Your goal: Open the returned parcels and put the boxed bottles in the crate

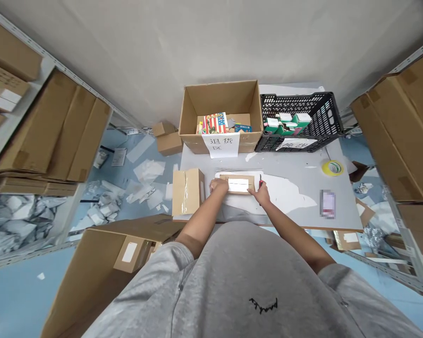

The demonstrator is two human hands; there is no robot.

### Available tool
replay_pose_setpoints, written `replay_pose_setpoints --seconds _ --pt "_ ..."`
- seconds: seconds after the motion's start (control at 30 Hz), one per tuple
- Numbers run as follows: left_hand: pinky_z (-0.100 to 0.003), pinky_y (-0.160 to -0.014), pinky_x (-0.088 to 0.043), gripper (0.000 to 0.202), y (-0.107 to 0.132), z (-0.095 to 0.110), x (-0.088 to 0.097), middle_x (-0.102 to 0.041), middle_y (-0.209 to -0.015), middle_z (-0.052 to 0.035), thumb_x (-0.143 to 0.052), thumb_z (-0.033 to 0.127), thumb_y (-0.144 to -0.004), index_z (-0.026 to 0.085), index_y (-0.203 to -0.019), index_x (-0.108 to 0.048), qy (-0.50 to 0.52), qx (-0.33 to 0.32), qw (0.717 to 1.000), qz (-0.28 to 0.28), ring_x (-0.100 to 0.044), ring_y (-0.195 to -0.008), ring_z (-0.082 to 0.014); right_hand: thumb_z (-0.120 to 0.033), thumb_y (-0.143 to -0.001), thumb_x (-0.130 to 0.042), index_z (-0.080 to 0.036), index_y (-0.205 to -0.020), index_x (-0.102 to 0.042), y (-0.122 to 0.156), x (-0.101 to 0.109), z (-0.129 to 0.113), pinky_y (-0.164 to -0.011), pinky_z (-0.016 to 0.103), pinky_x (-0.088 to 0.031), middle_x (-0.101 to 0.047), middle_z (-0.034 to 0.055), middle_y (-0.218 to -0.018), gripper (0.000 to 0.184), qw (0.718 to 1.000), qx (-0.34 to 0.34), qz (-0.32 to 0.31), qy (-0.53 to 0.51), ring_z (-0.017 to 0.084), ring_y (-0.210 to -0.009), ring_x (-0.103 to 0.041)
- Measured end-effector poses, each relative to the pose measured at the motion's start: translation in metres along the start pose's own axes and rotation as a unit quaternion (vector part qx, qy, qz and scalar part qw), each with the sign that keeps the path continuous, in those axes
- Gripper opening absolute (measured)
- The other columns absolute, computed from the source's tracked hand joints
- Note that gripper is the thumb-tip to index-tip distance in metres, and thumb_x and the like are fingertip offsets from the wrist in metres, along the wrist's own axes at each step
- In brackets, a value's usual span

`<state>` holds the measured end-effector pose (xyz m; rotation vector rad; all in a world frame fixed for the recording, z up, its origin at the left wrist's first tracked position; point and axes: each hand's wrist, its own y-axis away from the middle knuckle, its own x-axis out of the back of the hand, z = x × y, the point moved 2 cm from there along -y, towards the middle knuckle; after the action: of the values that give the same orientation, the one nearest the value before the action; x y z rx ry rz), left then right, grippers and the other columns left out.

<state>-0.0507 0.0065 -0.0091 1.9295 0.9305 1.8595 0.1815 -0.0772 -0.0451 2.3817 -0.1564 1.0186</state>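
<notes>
A small flat cardboard parcel [237,184] with a white label lies on the grey table [296,164] in front of me. My left hand [218,186] rests on its left end, fingers curled against the edge. My right hand [262,192] is at the parcel's right end and grips a small red-handled tool [260,180], likely a cutter, which points away from me. Torn white wrapping [285,192] lies under and to the right of the parcel.
A taped cardboard box [187,191] stands left of the parcel. At the back are an open carton [221,115] with books and a paper sign, and a black crate [299,123] holding green-and-white packs. A tape roll [332,167] lies right. Cartons and litter surround the table.
</notes>
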Motion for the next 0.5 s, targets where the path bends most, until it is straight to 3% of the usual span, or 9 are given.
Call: replay_pose_setpoints --seconds 0.07,0.13,0.2,0.23,0.33,0.5 --pt "-0.059 -0.108 -0.047 0.066 0.006 0.005 -0.005 -0.043 -0.161 -0.0284 -0.044 0.043 -0.104 0.014 -0.163 -0.039 -0.002 -0.030 0.995 0.091 -0.050 -0.143 -0.0405 -0.048 -0.075 -0.083 -0.019 -0.136 -0.043 -0.008 -0.004 0.003 -0.085 0.035 -0.054 -0.067 0.0099 -0.111 0.079 0.999 -0.018 -0.018 -0.041 0.028 -0.099 -0.068" --pt "-0.058 -0.123 -0.030 0.068 0.010 0.017 -0.011 -0.035 -0.168 -0.0205 -0.046 0.037 -0.103 0.018 -0.166 -0.032 0.002 -0.171 0.972 0.162 -0.035 -0.154 -0.0356 -0.046 -0.072 -0.086 -0.018 -0.133 -0.044 -0.016 -0.007 0.006 -0.082 0.035 -0.054 -0.068 0.0062 -0.101 0.079 0.997 -0.033 -0.031 -0.063 0.027 -0.092 -0.068" --pt "-0.053 -0.127 -0.023 0.070 0.012 0.029 -0.016 -0.040 -0.167 -0.0151 -0.050 0.042 -0.102 0.022 -0.166 -0.032 0.004 -0.324 0.929 0.180 -0.033 -0.155 -0.0315 -0.045 -0.068 -0.089 -0.019 -0.131 -0.045 -0.022 -0.008 0.009 -0.081 0.034 -0.054 -0.068 0.0041 -0.097 0.081 0.996 -0.043 -0.035 -0.069 0.026 -0.089 -0.068" --pt "-0.051 -0.127 -0.024 0.070 0.012 0.033 -0.019 -0.044 -0.164 -0.0144 -0.051 0.047 -0.102 0.023 -0.166 -0.033 0.004 -0.366 0.913 0.179 -0.036 -0.153 -0.0308 -0.044 -0.067 -0.090 -0.020 -0.130 -0.045 -0.024 -0.009 0.010 -0.082 0.034 -0.054 -0.069 0.0039 -0.099 0.081 0.996 -0.045 -0.034 -0.071 0.026 -0.090 -0.068" --pt "-0.048 -0.119 -0.033 0.071 0.007 0.042 -0.025 -0.056 -0.152 -0.0152 -0.048 0.059 -0.103 0.024 -0.164 -0.038 -0.010 -0.393 0.903 0.173 -0.049 -0.140 -0.0318 -0.043 -0.064 -0.092 -0.021 -0.130 -0.046 -0.028 -0.008 0.011 -0.086 0.034 -0.054 -0.070 0.0056 -0.106 0.084 0.995 -0.049 -0.028 -0.077 0.026 -0.096 -0.069" --pt "-0.046 -0.109 -0.040 0.070 0.001 0.048 -0.030 -0.062 -0.139 -0.0222 -0.042 0.058 -0.106 0.017 -0.162 -0.038 -0.065 -0.398 0.897 0.184 -0.056 -0.129 -0.0347 -0.045 -0.067 -0.090 -0.021 -0.132 -0.047 -0.023 -0.007 0.006 -0.087 0.036 -0.055 -0.072 0.0081 -0.108 0.081 0.998 -0.034 -0.020 -0.053 0.028 -0.099 -0.070"
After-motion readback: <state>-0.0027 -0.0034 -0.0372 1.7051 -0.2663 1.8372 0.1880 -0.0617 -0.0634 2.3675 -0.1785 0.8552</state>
